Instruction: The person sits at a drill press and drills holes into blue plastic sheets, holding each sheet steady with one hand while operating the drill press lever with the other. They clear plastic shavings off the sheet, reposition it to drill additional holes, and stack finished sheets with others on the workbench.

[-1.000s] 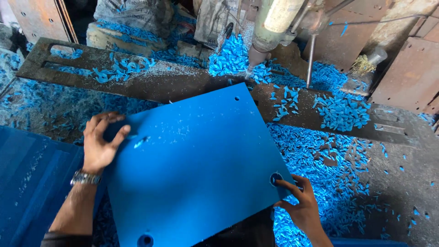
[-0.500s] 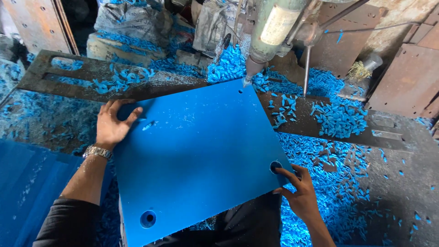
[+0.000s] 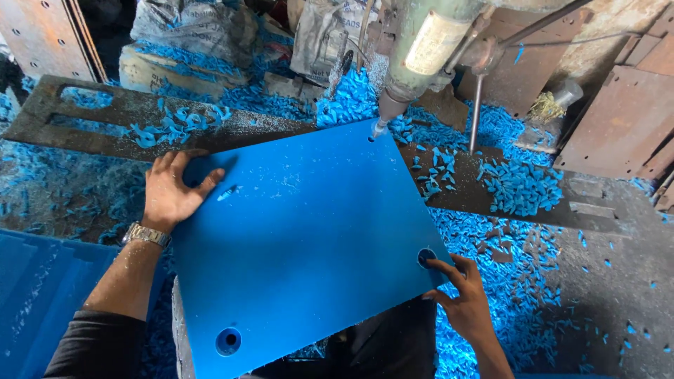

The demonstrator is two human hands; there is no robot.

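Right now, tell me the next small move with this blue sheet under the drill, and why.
Probably hold the blue plastic sheet steady. The drill bit sits at its far corner, the left hand presses the left corner flat, and the right hand grips the right edge beside a drilled hole.
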